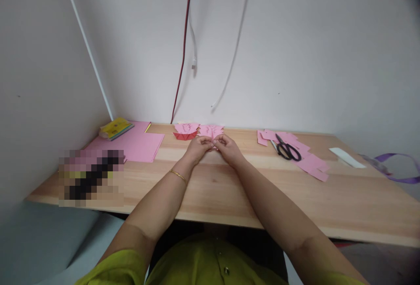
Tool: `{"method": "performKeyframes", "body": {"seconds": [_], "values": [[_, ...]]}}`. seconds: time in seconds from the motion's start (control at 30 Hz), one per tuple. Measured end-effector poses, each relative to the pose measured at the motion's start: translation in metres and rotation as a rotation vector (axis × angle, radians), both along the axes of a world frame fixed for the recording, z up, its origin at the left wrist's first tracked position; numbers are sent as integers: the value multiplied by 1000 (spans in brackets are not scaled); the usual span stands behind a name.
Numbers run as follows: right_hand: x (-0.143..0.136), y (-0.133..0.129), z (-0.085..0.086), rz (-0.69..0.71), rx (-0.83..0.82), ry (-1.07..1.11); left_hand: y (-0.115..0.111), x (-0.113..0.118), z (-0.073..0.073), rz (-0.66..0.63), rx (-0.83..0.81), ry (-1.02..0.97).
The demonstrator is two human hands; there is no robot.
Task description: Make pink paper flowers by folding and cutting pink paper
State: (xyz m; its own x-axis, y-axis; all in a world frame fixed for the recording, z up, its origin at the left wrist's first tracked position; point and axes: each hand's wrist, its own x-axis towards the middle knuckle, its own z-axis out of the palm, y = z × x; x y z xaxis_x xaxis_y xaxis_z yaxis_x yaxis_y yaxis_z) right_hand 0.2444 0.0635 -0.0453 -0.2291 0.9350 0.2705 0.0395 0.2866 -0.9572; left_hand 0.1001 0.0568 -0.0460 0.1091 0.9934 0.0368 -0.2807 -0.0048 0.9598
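Note:
A pink paper cutout (211, 130) with jagged side edges and a fold down its middle is near the back of the wooden table. My left hand (201, 146) pinches its lower edge from the left. From the right, my right hand (226, 147) pinches the same edge, and the fingertips of both hands nearly meet at the fold. Just left of them lie another pink cutout (187, 127) and a red folded paper piece (185, 136).
Black-handled scissors (288, 149) lie on pink scraps (311, 162) at the right, with a white strip (347, 157) beyond. Pink sheets (144, 147) and a yellow packet (116, 127) are at the left. Cables (185, 44) hang along the wall behind the table (216, 193).

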Motion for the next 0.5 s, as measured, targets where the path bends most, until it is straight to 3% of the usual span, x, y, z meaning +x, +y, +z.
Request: {"method": "performKeyframes", "body": {"seconds": [0.27,0.5], "values": [[0,-2,6,-77,25,-90,-2,0,3,28,-19,-14],[-1,1,1,-53,61,-100,-4,0,7,45,-82,-76]]}}
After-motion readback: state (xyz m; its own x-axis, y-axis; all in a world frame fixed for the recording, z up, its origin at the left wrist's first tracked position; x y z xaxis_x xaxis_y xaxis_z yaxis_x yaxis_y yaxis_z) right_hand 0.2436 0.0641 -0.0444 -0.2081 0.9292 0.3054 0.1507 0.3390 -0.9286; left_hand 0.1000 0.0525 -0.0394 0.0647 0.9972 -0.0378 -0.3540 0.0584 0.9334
